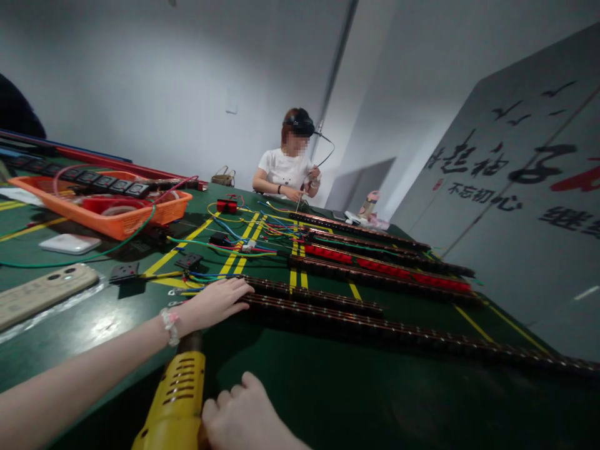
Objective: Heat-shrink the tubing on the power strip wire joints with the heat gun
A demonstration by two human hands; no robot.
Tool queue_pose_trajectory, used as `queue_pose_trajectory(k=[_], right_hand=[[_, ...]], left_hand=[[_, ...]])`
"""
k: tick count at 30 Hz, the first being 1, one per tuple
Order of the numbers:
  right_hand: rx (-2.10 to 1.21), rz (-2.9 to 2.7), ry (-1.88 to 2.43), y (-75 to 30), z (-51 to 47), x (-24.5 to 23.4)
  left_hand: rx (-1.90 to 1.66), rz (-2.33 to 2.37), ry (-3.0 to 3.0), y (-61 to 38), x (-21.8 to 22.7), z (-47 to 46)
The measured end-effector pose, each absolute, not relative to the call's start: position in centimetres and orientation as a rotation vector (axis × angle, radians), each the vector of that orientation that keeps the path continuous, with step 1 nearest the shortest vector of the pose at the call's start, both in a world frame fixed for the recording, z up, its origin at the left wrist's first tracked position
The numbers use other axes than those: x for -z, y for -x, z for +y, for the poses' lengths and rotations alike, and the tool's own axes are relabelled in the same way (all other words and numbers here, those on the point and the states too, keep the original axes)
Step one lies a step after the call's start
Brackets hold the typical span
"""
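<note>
My left hand (216, 302) lies flat with fingers stretched out on the near end of a long dark strip (328, 315) of the green table (328, 387). A beaded band sits on that wrist. My right hand (246, 415) is at the bottom edge, fingers curled round the grip of a yellow power tool (177, 394). The tool's dark nose points toward my left wrist. Bundles of coloured wires (244, 244) run off the strip ends.
More long strips, some red (384, 265), lie across the table's middle. An orange tray (112, 222) with parts stands at the left, a phone (42, 290) and a white pad (70, 244) nearer. A seated person (288, 169) works at the far end.
</note>
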State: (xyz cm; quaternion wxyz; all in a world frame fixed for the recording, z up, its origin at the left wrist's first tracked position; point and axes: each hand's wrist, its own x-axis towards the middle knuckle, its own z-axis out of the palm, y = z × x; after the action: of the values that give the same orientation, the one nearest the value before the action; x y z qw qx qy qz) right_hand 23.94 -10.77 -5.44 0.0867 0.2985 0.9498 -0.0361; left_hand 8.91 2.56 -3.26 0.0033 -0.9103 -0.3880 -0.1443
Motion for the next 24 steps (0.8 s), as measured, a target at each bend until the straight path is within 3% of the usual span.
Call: queue_pose_trajectory(k=[10,24], right_hand=[[0.089,2.792,-0.895,-25.3,-10.0,5.7],[0.078,2.721,-0.877,-25.0,-9.8,5.2]], left_hand=[[0.780,-1.691,2.568,1.2,7.1,-1.1],[0.881,-1.746,2.500,2.1,7.9,-1.4]])
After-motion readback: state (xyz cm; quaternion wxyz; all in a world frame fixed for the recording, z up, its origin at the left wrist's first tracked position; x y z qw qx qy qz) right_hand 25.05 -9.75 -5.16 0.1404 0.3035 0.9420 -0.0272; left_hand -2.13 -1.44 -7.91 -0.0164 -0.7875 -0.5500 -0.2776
